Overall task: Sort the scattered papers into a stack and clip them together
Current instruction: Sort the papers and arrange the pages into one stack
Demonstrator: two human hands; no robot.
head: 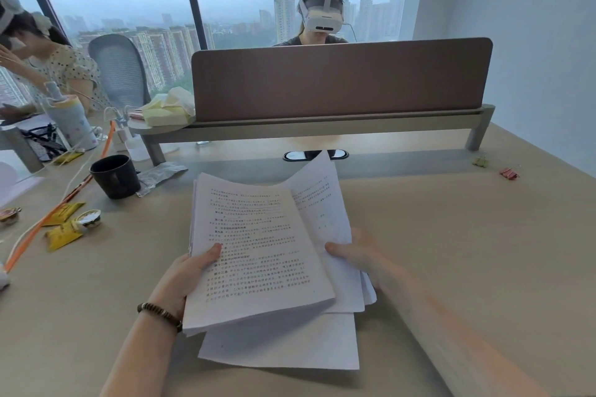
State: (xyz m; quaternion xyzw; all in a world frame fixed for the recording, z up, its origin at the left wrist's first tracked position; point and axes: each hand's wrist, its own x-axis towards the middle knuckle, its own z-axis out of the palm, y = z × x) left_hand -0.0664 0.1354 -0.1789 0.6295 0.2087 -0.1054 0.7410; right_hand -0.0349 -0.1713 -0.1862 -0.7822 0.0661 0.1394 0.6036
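A thick bundle of printed white papers (258,251) is held above the desk, its sheets uneven and fanned out at the right and bottom. My left hand (183,277) grips the left edge, thumb on the top page. My right hand (361,255) holds the right side, thumb on the loose sheets that stick out behind. One blank sheet (283,345) pokes out below the bundle. Two binder clips lie far right on the desk: a yellow-green clip (481,161) and a pink clip (509,173).
A black mug (115,176) stands left of the papers, with snack packets (63,234), a small cup (89,218) and an orange cable (48,219) beyond. A brown divider (338,80) on a shelf crosses the back. Two people sit beyond and to the left.
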